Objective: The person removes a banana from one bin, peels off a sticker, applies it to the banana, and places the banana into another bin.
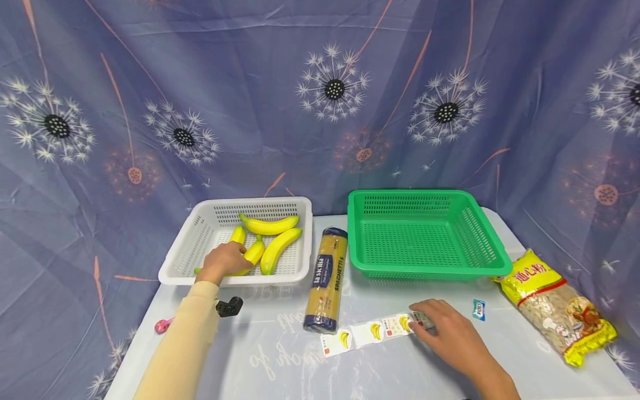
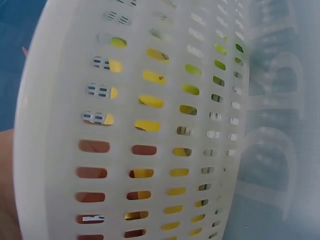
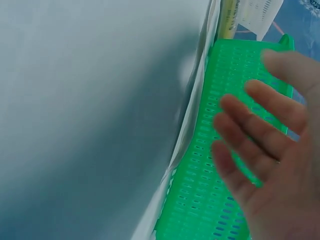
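Observation:
In the head view my left hand (image 1: 226, 261) reaches over the near rim of the white basket (image 1: 177, 261) and grips a yellow banana (image 1: 256, 251). Beside it in the basket lie more bananas, one (image 1: 270, 225) along the back and a curved one (image 1: 279, 250) to the right. Through the slots of the basket wall (image 2: 120, 160), the left wrist view shows only bits of yellow and of the hand. Over the right end of a strip of banana-picture labels (image 1: 376, 331) is my right hand (image 1: 449, 332). Its fingers (image 3: 250, 120) are loosely bent, holding nothing, in the right wrist view.
A spaghetti pack (image 1: 327, 280) lies between the white basket and a green basket (image 1: 492, 258). At the right is a yellow-ended food bag (image 1: 560, 308), with a small teal packet (image 1: 479, 309) nearer. A pink item (image 1: 162, 325) lies left of my left sleeve. Patterned cloth (image 1: 320, 111) hangs behind.

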`<state>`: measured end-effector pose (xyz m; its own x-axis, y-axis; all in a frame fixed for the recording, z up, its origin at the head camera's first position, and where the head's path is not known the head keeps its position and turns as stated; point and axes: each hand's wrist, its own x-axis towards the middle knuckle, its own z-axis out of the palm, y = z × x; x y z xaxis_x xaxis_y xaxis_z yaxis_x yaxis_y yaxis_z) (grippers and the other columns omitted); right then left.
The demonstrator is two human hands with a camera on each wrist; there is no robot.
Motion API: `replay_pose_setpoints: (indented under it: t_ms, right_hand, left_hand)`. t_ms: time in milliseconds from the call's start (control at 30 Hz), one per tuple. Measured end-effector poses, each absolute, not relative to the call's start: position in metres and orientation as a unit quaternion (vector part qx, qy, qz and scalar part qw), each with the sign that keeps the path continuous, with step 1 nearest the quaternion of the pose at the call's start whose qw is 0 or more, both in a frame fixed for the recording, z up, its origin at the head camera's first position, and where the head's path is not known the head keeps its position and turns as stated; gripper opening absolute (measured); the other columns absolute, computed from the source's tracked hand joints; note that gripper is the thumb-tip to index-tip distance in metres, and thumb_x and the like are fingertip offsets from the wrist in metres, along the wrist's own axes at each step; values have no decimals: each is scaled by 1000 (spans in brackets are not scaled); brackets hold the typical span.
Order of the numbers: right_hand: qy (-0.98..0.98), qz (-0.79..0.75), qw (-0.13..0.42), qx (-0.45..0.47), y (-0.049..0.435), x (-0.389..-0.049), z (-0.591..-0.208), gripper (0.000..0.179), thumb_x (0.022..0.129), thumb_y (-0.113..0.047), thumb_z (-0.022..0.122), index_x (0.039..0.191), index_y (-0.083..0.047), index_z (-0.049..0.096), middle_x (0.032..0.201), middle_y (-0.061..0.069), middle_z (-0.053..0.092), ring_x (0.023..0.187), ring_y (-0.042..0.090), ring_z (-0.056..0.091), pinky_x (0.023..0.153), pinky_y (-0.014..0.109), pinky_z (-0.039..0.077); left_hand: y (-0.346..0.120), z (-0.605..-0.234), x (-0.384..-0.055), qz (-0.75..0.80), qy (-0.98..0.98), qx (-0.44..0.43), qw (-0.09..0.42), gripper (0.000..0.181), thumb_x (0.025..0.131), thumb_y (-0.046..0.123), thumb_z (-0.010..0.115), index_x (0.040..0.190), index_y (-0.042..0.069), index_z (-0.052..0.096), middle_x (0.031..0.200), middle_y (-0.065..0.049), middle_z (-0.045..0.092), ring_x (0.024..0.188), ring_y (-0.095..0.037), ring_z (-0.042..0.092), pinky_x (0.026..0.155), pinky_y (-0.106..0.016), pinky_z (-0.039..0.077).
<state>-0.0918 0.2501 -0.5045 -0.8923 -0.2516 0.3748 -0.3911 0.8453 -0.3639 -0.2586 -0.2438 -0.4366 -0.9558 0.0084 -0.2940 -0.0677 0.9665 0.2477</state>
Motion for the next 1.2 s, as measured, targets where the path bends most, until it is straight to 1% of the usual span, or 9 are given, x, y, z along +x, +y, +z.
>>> replay_pose_setpoints:
  t_ms: [67, 133, 333, 400, 500, 667, 900, 1033, 1200]
  right_hand:
    - [-951, 211, 143, 174, 250, -92, -506, 38, 79, -38, 78, 113, -23, 68, 111, -15, 60, 108, 13, 56, 87, 41, 47]
    - [-949, 207, 153, 181, 251, -93, -505, 41, 79, -37, 78, 115, -21, 67, 115, -11, 60, 110, 15, 55, 90, 40, 45]
    - [-916, 231, 266, 189, 255, -105, -486, 37, 81, -20, 74, 117, -12, 66, 119, 2, 60, 111, 25, 53, 93, 40, 40]
    - [-903, 239, 305, 188, 256, -109, -480, 37, 81, -18, 71, 116, -10, 66, 120, 5, 61, 110, 28, 53, 90, 40, 40]
    - [-891, 244, 333, 190, 259, -113, -475, 37, 81, -18, 69, 117, -8, 67, 123, 7, 60, 111, 31, 53, 89, 38, 41]
    - [-898, 237, 319, 188, 262, -116, -475, 37, 82, -19, 69, 117, -6, 67, 129, 8, 57, 117, 33, 49, 98, 32, 36]
    - [-914, 236, 283, 171, 263, -116, -477, 41, 84, -20, 69, 122, -6, 65, 133, 8, 54, 122, 33, 45, 97, 45, 36]
    - [-919, 233, 273, 162, 263, -116, -477, 46, 85, -22, 68, 128, -6, 61, 135, 7, 52, 124, 32, 43, 98, 45, 36]
    - [-921, 228, 272, 161, 263, -117, -478, 47, 86, -22, 67, 128, -4, 61, 135, 8, 52, 123, 32, 43, 96, 47, 37]
  left_hand:
    - [-244, -437, -259, 123, 982, -16, 143, 60, 81, 36, 71, 130, 5, 59, 118, -18, 62, 92, -34, 59, 72, -51, 47]
    - [-244, -437, -260, 118, 983, -18, 138, 59, 81, 37, 71, 129, 6, 60, 117, -17, 62, 92, -34, 59, 72, -50, 47]
    - [-245, -437, -256, 113, 987, -12, 117, 59, 80, 39, 70, 128, 6, 61, 114, -17, 63, 86, -34, 60, 66, -48, 47]
    - [-245, -434, -255, 116, 988, -3, 105, 59, 79, 39, 70, 129, 7, 60, 115, -17, 63, 86, -34, 60, 64, -48, 47]
    - [-245, -429, -254, 124, 989, 9, 79, 59, 80, 39, 71, 129, 9, 61, 115, -14, 65, 90, -35, 61, 66, -49, 48]
    - [-245, -419, -250, 158, 986, 20, 48, 61, 82, 41, 70, 130, 7, 59, 114, -14, 66, 97, -35, 61, 73, -50, 48]
    - [-243, -405, -236, 246, 969, 28, -4, 63, 86, 46, 67, 134, 8, 54, 117, -15, 64, 104, -35, 59, 83, -51, 45]
    - [-240, -397, -227, 293, 955, 40, -32, 63, 85, 49, 67, 134, 11, 55, 117, -13, 63, 101, -30, 61, 82, -47, 47]
    - [-235, -387, -212, 344, 935, 59, -54, 62, 84, 50, 69, 133, 13, 57, 113, -9, 64, 97, -28, 62, 80, -44, 51]
